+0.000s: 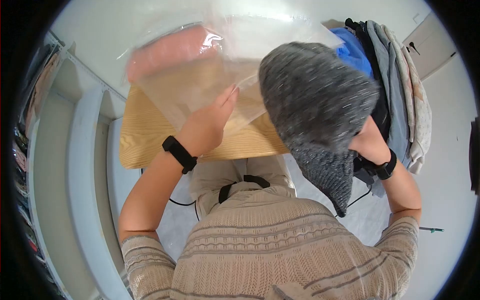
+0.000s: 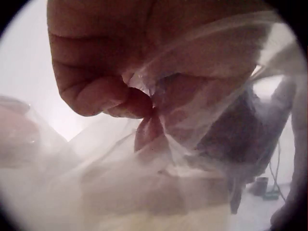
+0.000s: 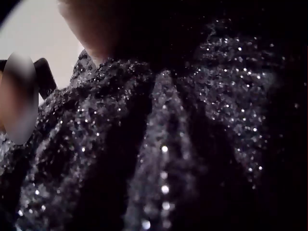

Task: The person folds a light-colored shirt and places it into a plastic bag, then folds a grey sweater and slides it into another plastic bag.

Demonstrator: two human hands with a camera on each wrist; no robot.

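My left hand (image 1: 206, 125) pinches the edge of a clear plastic bag (image 1: 187, 87) above the wooden table (image 1: 142, 132). In the left wrist view, the curled fingers (image 2: 91, 94) of that hand have the thin film bunched between them. A dark grey knitted garment (image 1: 317, 95) with glittery thread hangs from my right hand (image 1: 371, 141), folded and slightly blurred. Its lower tip drops past the table's front edge. Glittering folds of this knit (image 3: 166, 149) gather under the right hand and fill most of the right wrist view. The garment covers most of the right fingers.
A pink bundle (image 1: 175, 52) in clear plastic lies at the table's back left. More clear film (image 1: 280, 35) spreads behind the bag. Several garments (image 1: 397, 85) hang or lie draped at the right, with a blue one (image 1: 355, 52) among them. White shelving (image 1: 85, 170) stands at the left.
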